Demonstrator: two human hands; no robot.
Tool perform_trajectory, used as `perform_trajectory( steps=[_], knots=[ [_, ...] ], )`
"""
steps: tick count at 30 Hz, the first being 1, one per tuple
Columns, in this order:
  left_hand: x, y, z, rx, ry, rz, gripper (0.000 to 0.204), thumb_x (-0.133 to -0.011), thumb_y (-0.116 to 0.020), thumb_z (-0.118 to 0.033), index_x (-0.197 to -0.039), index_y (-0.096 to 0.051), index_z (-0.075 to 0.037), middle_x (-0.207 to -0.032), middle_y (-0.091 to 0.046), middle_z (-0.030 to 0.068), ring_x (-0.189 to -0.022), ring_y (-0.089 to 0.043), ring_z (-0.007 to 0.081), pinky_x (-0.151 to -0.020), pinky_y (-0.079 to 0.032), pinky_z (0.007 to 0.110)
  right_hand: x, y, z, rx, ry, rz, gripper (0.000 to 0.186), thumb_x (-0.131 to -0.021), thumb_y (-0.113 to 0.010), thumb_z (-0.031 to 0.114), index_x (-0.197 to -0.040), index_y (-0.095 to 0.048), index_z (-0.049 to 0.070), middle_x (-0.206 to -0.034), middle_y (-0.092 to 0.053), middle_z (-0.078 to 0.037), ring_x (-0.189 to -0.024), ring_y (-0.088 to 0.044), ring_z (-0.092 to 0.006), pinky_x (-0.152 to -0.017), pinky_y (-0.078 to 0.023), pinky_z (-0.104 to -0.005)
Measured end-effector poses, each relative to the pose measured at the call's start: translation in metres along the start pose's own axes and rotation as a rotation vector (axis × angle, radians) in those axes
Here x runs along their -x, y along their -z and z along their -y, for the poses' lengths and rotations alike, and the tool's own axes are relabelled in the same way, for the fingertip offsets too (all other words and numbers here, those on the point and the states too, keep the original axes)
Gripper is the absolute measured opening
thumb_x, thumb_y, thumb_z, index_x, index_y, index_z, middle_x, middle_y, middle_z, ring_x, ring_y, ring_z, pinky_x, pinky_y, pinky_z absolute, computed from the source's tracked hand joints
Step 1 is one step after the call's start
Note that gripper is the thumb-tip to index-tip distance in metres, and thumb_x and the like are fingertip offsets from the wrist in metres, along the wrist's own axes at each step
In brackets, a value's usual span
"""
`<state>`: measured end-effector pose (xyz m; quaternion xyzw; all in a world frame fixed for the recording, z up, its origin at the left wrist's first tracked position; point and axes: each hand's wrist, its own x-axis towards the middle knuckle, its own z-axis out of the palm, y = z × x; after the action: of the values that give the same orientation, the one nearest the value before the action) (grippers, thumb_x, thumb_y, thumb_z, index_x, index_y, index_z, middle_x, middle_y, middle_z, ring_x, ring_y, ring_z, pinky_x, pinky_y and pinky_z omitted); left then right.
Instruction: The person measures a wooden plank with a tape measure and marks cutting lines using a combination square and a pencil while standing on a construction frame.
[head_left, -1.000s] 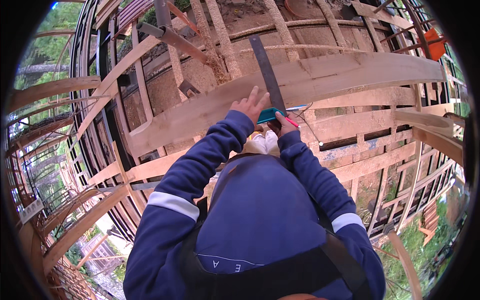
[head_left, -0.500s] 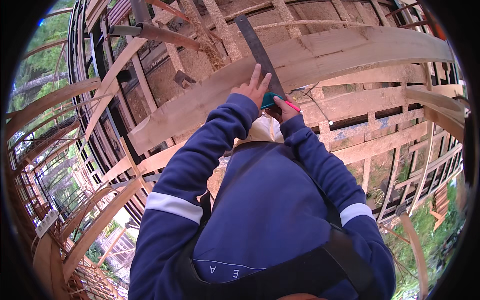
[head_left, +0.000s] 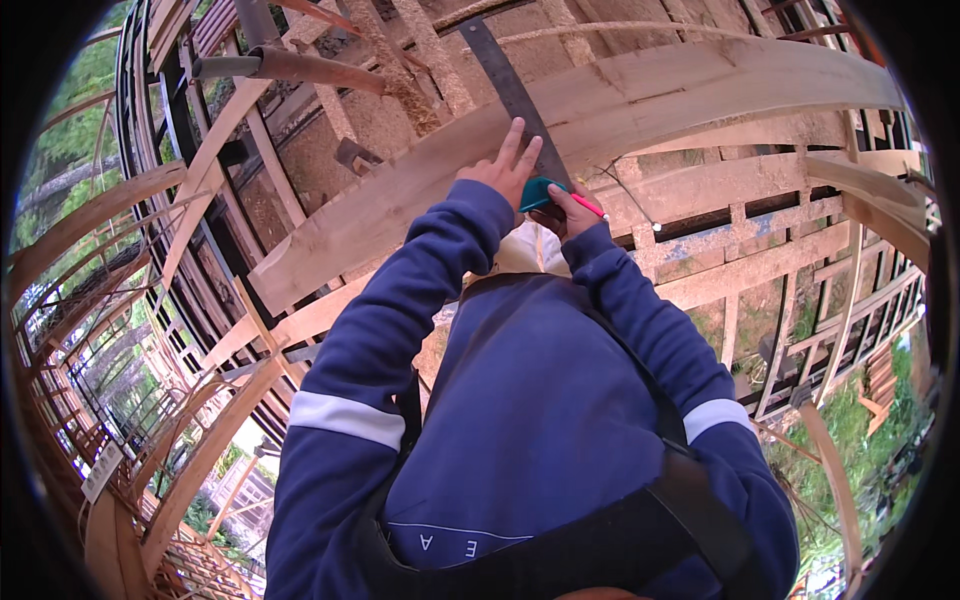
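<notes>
A try square with a long dark metal blade [head_left: 505, 78] and a teal stock [head_left: 537, 193] lies across a wide wooden board [head_left: 660, 105]. The stock sits against the board's near edge. My left hand [head_left: 503, 170] holds the square there, two fingers stretched out at the blade and the others bent by the stock; its thumb is hidden. Just right of the stock, my right hand [head_left: 570, 213] is closed on a pink pencil [head_left: 590, 204], which points outward to the right. Part of the right hand's grip is hidden.
Below the board runs a frame of wooden slats [head_left: 745, 222] covered in sawdust. A thin dark cord [head_left: 635, 195] hangs near my right hand. At upper left a rusty pipe [head_left: 320, 70] with a grey end sticks out. Curved wooden strips [head_left: 215, 150] stand to the left.
The view has shifted slightly, so the board and square appear a little higher and to the left. Both hands keep their places on the square and pencil.
</notes>
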<state>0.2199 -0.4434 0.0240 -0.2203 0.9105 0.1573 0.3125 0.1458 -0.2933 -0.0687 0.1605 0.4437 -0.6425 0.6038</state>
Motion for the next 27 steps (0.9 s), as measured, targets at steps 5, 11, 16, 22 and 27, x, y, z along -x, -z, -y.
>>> perform_trajectory(
  steps=[5,11,16,22,27],
  knots=[
    [0.0,0.002,0.0,0.019,-0.004,-0.008,0.108,-0.065,-0.081,-0.031,-0.15,-0.016,-0.022,-0.157,-0.004,0.0127,-0.098,-0.064,0.0383,-0.08,-0.055,0.043,0.0,0.001,0.0,-0.02,0.006,0.017,0.025,-0.092,-0.058,0.012,-0.116,-0.053,0.005,-0.101,-0.066,-0.011,-0.086,-0.068,-0.0228,-0.073,-0.061,-0.0335],
    [-0.002,-0.001,0.002,0.023,0.014,-0.02,0.107,-0.064,-0.08,-0.03,-0.15,-0.017,-0.027,-0.158,-0.002,0.0103,-0.095,-0.066,0.0339,-0.078,-0.056,0.042,0.0,0.002,0.003,0.005,-0.009,0.024,0.025,-0.093,-0.058,0.012,-0.116,-0.052,0.004,-0.101,-0.065,-0.011,-0.087,-0.068,-0.0226,-0.073,-0.061,-0.0327],
    [-0.003,0.0,-0.002,0.016,0.029,-0.009,0.104,-0.065,-0.078,-0.027,-0.15,-0.017,-0.027,-0.158,-0.001,0.0097,-0.094,-0.066,0.0333,-0.076,-0.056,0.043,-0.001,0.002,0.006,0.026,-0.004,0.026,0.024,-0.093,-0.058,0.015,-0.115,-0.054,0.004,-0.101,-0.066,-0.011,-0.085,-0.068,-0.0222,-0.072,-0.06,-0.0324],
    [-0.003,0.004,-0.008,-0.021,0.067,0.017,0.103,-0.067,-0.076,-0.025,-0.151,-0.016,-0.026,-0.158,-0.001,0.0108,-0.093,-0.066,0.0333,-0.076,-0.055,0.042,0.025,0.011,0.037,0.564,0.288,-0.164,0.03,-0.095,-0.058,0.025,-0.107,-0.063,-0.002,-0.084,-0.063,-0.005,-0.07,-0.058,-0.0095,-0.063,-0.048,-0.0224],
    [-0.001,0.002,-0.005,-0.02,0.07,0.015,0.107,-0.065,-0.078,-0.025,-0.151,-0.015,-0.025,-0.158,-0.001,0.0124,-0.092,-0.066,0.0342,-0.078,-0.055,0.041,0.031,-0.02,0.081,0.778,0.667,-0.081,0.023,-0.093,-0.055,0.015,-0.107,-0.063,0.0,-0.083,-0.064,-0.006,-0.073,-0.06,-0.0105,-0.065,-0.049,-0.0243]
  ],
)
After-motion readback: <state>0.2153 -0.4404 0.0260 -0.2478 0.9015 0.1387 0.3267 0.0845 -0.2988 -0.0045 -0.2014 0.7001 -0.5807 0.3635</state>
